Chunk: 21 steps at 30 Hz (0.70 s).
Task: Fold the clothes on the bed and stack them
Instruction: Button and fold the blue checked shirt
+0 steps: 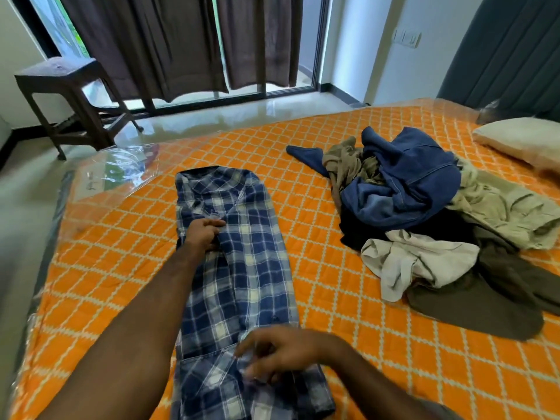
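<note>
Blue-and-white plaid shirt (242, 268), laid lengthwise on the near left part of the bed (333, 344), its sides folded inward to form a long narrow strip running from the near edge toward the far side. Left hand (203, 234), reaching out over the shirt's left half, fingers curled and gripping a fold of the fabric near the strip's middle. Right hand (278, 354), close to the viewer over the shirt's near end, fingers bent and apparently pinching the cloth; motion blur keeps the exact grip from being read with certainty. The bed carries an orange cover with a cream lattice pattern.

To the right, well apart from the shirt, a heap of unfolded clothes (439, 225): blue denim garment (409, 189) on top, khaki and beige pieces around it, a dark olive garment (485, 301) spreading at the near side. Pillow (521, 140) at the far right edge, beside the grey padded headboard (509, 53). Clear plastic wrapping (127, 168) at the bed's far left corner. Beyond the bed, a dark brown stool (66, 95) on the glossy floor at far left, and brown curtains (181, 43) hanging over a sliding glass door.
</note>
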{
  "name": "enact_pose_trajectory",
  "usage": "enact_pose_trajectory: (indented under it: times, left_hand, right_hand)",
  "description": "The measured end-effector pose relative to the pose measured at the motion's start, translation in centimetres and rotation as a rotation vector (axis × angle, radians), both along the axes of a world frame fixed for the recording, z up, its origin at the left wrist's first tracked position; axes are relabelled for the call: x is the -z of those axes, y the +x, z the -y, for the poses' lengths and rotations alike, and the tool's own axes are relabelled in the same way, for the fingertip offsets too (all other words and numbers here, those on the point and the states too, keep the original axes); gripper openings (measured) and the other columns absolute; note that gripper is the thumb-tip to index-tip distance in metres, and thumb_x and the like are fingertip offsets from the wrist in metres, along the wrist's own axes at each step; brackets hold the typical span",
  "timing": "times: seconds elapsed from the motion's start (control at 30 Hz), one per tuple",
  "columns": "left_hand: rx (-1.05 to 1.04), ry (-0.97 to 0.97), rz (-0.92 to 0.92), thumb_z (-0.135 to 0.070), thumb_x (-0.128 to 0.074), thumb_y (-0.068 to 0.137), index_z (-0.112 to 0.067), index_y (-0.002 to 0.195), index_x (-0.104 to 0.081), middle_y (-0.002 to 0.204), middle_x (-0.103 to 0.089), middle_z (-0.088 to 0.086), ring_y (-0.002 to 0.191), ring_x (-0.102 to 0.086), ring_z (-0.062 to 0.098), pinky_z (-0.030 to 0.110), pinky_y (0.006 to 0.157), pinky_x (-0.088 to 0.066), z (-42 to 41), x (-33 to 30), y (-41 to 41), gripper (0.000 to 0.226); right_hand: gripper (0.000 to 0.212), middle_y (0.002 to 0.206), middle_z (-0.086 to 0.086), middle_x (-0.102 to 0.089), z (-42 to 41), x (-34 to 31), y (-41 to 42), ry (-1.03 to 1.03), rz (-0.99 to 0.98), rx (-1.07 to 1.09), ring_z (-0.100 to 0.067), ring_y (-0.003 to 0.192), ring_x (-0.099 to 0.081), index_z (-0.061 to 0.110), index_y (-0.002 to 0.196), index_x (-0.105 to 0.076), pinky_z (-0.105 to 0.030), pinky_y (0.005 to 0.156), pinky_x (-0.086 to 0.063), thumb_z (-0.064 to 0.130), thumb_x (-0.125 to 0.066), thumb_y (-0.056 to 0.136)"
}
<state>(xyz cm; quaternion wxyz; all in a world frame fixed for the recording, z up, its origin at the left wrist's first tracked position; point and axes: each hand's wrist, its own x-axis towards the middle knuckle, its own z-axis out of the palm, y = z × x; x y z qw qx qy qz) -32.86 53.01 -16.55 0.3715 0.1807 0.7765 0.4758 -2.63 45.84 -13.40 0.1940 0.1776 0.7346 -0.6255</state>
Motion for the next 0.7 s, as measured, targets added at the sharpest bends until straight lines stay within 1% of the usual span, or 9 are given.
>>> enact_pose_trajectory:
  times: [0.13,0.2,0.27,0.33,0.47,0.53,0.6,0.63,0.7]
  left_hand:
    - [0.071,-0.011,-0.050,0.001,-0.056,0.097,-0.006,0.115,-0.064,0.120,-0.062,0.020,0.087,-0.064,0.033,0.031,0.045,-0.050,0.3,-0.8,0.1,0.021]
    - [0.123,-0.041,-0.123,-0.007,-0.060,0.097,-0.010,0.117,-0.060,0.107,-0.063,0.019,0.066,-0.059,0.025,0.026,0.038,-0.047,0.3,-0.8,-0.2,0.020]
    - [0.161,-0.068,-0.220,-0.017,-0.064,0.097,-0.015,0.113,-0.059,0.094,-0.064,0.011,0.063,-0.058,0.021,0.025,0.038,-0.046,0.3,-0.5,-0.5,0.018]
    - [0.188,-0.055,-0.285,-0.022,-0.068,0.095,-0.016,0.111,-0.059,0.094,-0.064,0.006,0.066,-0.061,0.018,0.025,0.041,-0.045,0.0,0.3,-1.2,0.019]
    - [0.219,-0.042,-0.416,-0.025,-0.071,0.092,-0.013,0.102,-0.065,0.095,-0.067,0.004,0.075,-0.065,0.021,0.032,0.057,-0.053,-0.8,1.8,-3.3,0.017]
    - [0.245,-0.039,-0.506,-0.023,-0.072,0.091,-0.014,0.092,-0.067,0.088,-0.069,0.003,0.077,-0.067,0.020,0.039,0.068,-0.057,-0.7,2.5,-4.2,0.011]
    - [0.267,-0.035,-0.551,-0.023,-0.072,0.091,-0.017,0.085,-0.065,0.081,-0.069,0.002,0.073,-0.067,0.018,0.044,0.071,-0.058,-0.3,3.1,-4.6,0.011]
    - [0.271,-0.037,-0.546,-0.024,-0.072,0.091,-0.017,0.084,-0.064,0.078,-0.069,0.003,0.069,-0.068,0.019,0.044,0.067,-0.059,0.0,3.1,-4.7,0.013]
    - [0.270,-0.045,-0.494,-0.024,-0.069,0.093,-0.016,0.086,-0.061,0.074,-0.070,0.007,0.061,-0.069,0.023,0.041,0.054,-0.056,0.3,3.1,-5.0,0.013]
  right_hand:
    - [0.021,0.107,-0.021,-0.071,-9.2,0.4,-3.2,0.205,-0.040,0.449,-0.025,0.086,-0.070,0.005,0.118,-0.064,-0.039,0.072,-0.058,0.009,-0.053,0.101]
    - [0.016,0.107,-0.015,-0.068,-14.6,1.0,-6.0,0.347,-0.037,0.708,-0.028,0.092,-0.067,0.011,0.113,-0.064,-0.045,0.078,-0.057,0.014,-0.057,0.098]
    - [0.023,0.112,-0.010,-0.061,-18.9,1.5,-8.8,0.367,0.017,0.860,-0.025,0.091,-0.060,0.013,0.120,-0.058,-0.047,0.085,-0.054,0.018,-0.059,0.098]
    - [0.040,0.118,-0.011,-0.056,-21.7,2.1,-11.4,0.312,0.060,0.931,-0.023,0.091,-0.055,0.011,0.136,-0.048,-0.045,0.086,-0.051,0.019,-0.059,0.099]
    - [0.069,0.153,-0.016,-0.040,-25.4,3.6,-16.4,0.267,0.041,0.999,-0.034,0.131,-0.048,0.005,0.153,-0.032,-0.040,0.096,-0.043,0.030,-0.065,0.098]
    - [0.060,0.144,-0.019,-0.051,-27.1,4.4,-18.7,0.236,0.024,1.041,-0.035,0.124,-0.055,0.000,0.138,-0.049,-0.041,0.097,-0.047,0.035,-0.070,0.094]
    - [0.033,0.108,-0.018,-0.068,-28.5,4.4,-19.9,0.208,0.015,1.077,-0.031,0.090,-0.066,0.001,0.100,-0.064,-0.043,0.081,-0.056,0.030,-0.076,0.089]
    - [0.028,0.098,-0.018,-0.070,-29.0,4.1,-20.3,0.180,0.018,1.056,-0.029,0.080,-0.067,0.002,0.094,-0.065,-0.040,0.074,-0.058,0.027,-0.078,0.088]
    - [0.034,0.103,-0.018,-0.074,-29.7,2.9,-21.1,0.080,0.028,0.930,-0.031,0.084,-0.072,-0.001,0.108,-0.069,-0.041,0.075,-0.062,0.026,-0.076,0.089]
